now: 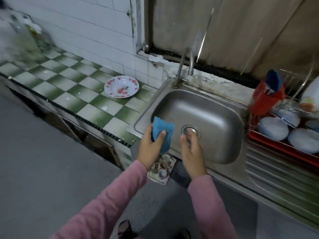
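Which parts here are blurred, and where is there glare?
Head view: motion blur smears the clutter at far left and softens the rack at right; the plate, sink and left hand with its cloth are fairly sharp; light is dim and flat, with soft glare on the sink wall and the tap.

The scene is taken by one wide-angle camera worn on the head, set above and behind the left hand (pixel 151 145) and the right hand (pixel 191 149) and faced forward and steeply down. Both hands are caught close, near the middle of the frame. The sink (pixel 215 114) is seen just beyond and beneath them, the faucet (pixel 185 66) farther ahead. The tiled counter (pixel 60 83) is spread left of the left hand, the dish rack (pixel 283 145) right of the right hand, both blurred toward the edges.
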{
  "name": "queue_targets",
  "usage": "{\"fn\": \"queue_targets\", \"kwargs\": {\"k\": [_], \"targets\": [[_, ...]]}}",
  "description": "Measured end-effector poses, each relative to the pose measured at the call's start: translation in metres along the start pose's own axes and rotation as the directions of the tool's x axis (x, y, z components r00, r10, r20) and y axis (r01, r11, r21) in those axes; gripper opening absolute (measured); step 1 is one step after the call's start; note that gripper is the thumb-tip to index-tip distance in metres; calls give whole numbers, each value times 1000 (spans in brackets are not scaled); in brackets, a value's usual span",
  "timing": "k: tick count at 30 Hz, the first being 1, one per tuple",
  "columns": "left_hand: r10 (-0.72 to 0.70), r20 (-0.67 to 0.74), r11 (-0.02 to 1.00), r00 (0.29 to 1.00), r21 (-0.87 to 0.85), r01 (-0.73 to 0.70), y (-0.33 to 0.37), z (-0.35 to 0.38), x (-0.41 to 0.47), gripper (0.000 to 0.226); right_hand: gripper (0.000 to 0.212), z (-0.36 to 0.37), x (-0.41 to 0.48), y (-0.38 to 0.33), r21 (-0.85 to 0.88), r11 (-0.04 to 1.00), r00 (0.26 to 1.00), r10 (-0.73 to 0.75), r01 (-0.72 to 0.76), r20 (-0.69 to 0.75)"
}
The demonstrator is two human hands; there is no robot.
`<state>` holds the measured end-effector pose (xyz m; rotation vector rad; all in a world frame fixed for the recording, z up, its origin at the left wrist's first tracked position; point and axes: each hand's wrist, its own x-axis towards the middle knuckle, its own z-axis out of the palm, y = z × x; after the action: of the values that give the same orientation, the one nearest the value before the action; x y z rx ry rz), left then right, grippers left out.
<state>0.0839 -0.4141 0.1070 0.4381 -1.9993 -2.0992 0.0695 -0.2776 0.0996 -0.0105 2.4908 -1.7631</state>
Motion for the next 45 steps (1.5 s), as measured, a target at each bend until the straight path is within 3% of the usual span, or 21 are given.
{"fn": "queue_targets", "kwargs": {"k": [3, 9, 15, 23, 26, 31, 34, 39, 45], "targets": [[-1, -73, 1000, 997, 27, 3, -9, -64, 11, 19, 45, 62, -1, -9, 3, 1000, 998, 22, -22, 61], [-73, -203, 997, 977, 24, 79, -30, -171, 30, 16, 42, 164, 4, -14, -71, 996, 986, 64, -53, 156], [-109, -268, 992, 957, 36, 123, -40, -233, 73, 10, 46, 236, 38, -32, -119, 990, 963, 101, -73, 250], [-102, -266, 989, 958, 76, 126, -44, -279, 182, 17, 40, 310, 121, -41, -108, 981, 958, 179, -159, 223], [-129, -271, 985, 954, 73, 153, -43, -294, 224, 13, 39, 340, 166, -39, -22, 956, 943, 293, -294, 156], [-173, -217, 974, 961, 108, 199, -41, -322, 294, 20, 11, 382, 240, -36, 269, 780, 821, 563, -565, 93], [-192, -193, 972, 962, 95, 213, -38, -333, 337, 25, 28, 396, 282, -43, 420, 653, 742, 665, -630, 79], [-196, -134, 968, 971, 128, 213, -41, -343, 395, 23, 53, 413, 336, -44, 496, 524, 623, 781, -692, 43], [-249, -48, 949, 967, 189, 253, -50, -358, 453, 12, 41, 434, 367, -38, 621, 426, 527, 849, -658, -24]]}}
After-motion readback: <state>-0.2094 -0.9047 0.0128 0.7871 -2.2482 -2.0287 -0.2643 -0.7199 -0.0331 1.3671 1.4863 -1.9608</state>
